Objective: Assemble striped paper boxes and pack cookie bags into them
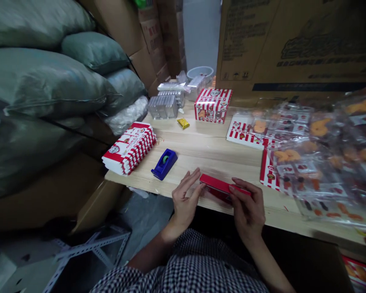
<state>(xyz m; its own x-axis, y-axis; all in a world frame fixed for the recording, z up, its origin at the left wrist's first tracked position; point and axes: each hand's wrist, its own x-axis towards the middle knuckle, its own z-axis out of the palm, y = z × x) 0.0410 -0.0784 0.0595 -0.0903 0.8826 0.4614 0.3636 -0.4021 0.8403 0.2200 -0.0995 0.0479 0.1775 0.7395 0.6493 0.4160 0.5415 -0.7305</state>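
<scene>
Here's my right hand (248, 205), thumb and fingers pinched firmly on one end of a slim red carton (214, 182), its smooth card folded to a crisp, straight edge! And my left hand (184, 199) is at the other end, fingers stretched long and together, thumb spread wide from them, its tip right at the carton's corner! The carton is tilted above the front edge of the table (195, 146), all pale wood with fine streaky grain, just ahead of my black-and-white checked clothing (198, 268)!

Off to the left, a chunky blue tape dispenser (164, 165), hard and wedge-shaped, a greenish roll in its middle! Beside it, a stack of red-and-white folded cartons (129, 146), the striped edges lined up like ribs! Further back, a crinkled yellow packet (183, 123), glossy as foil, between the ridged clear plastic trays (163, 107) and a squared-up striped box (212, 106)! Over on the right, a slippery, shiny heap of clear packs (311, 162), curved orange pieces showing through, spilling over flat striped card (240, 131)
</scene>
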